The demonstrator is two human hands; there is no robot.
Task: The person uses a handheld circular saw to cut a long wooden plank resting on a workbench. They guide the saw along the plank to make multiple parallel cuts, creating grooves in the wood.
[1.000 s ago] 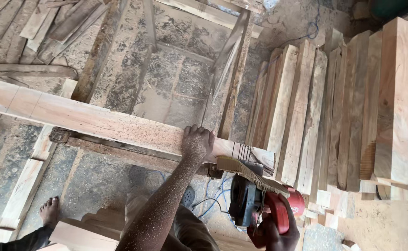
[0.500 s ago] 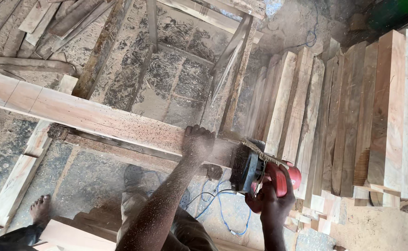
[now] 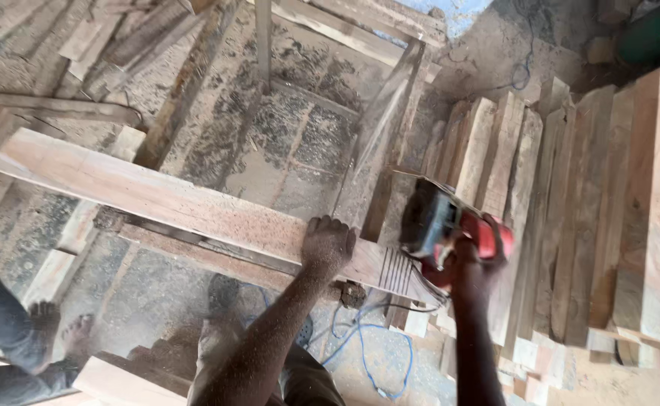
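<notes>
At centre frame the left hand (image 3: 328,244) presses flat on the stiff, heavy plank (image 3: 157,199), while the right hand (image 3: 469,256) is clamped around the red power saw (image 3: 439,225) at its end.

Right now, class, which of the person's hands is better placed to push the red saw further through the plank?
The right hand: it already grips the red saw at the plank's end. The left hand lies flat on the plank, pinning it beside the cut.
</notes>
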